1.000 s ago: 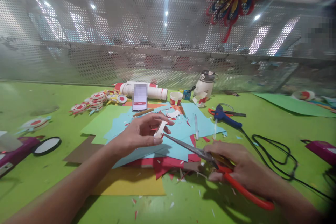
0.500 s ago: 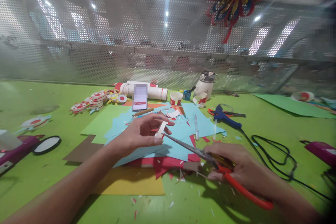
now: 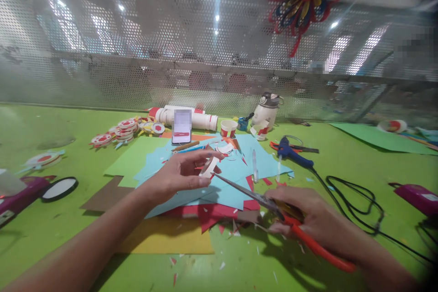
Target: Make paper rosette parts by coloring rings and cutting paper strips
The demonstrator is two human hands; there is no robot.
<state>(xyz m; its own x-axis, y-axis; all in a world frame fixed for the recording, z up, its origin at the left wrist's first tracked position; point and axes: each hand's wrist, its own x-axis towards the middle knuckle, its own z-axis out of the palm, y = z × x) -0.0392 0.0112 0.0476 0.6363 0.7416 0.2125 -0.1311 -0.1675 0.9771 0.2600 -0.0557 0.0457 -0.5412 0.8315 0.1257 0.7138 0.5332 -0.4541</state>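
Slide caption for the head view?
Left hand holds a white strip; right hand holds red-handled scissors, tip close to the strip.

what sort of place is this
Probably a papercraft workspace: coloured paper sheets lie on the green table, the right hand holds scissors, and what looks like a blue glue gun lies nearby.

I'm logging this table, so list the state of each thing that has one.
Left hand: holding white paper piece
Right hand: gripping red-handled scissors, tip by the paper
Smartphone: upright, screen lit
Bottle: upright, lid on
Paper cup left of bottle: upright
Paper-cup stack: lying sideways
Hot glue gun: set down
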